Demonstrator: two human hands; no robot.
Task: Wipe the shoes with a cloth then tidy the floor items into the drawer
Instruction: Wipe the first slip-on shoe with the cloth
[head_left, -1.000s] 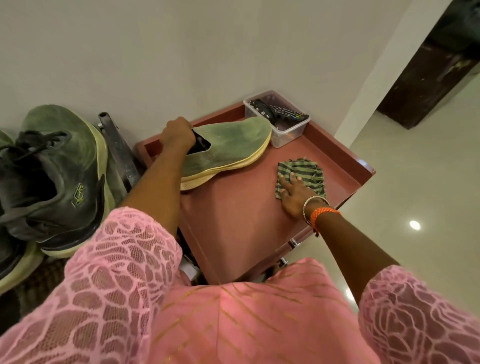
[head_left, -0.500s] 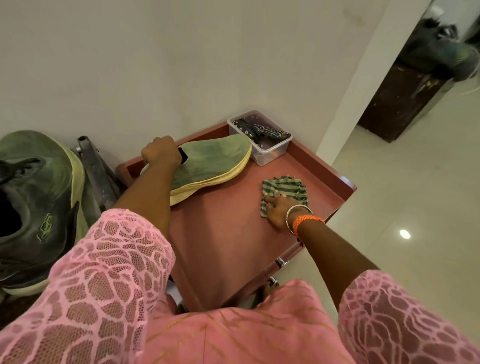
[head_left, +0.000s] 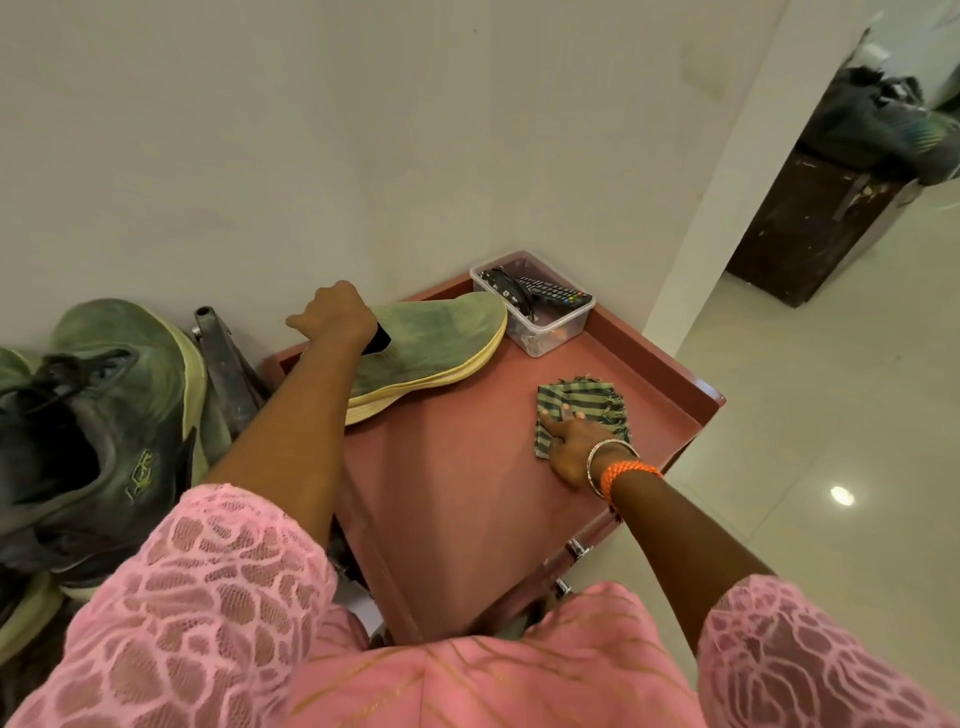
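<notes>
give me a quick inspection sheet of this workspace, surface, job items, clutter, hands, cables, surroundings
surface: reddish table top with a raised rim, set against a white wall.
job's things: green slip-on shoe lying on the table top; striped green cloth lying flat near the right rim; drawer handles show at the front edge, drawer state unclear.
clutter: clear plastic box in the far corner holding a remote control and a dark case.
hands: left hand grips the shoe at its opening; right hand presses on the cloth with straight fingers.
cables: nothing seen.
surroundings: dark green sneakers stacked at left, a metal bar beside them, glossy tiled floor, dark wooden cabinet beyond.
</notes>
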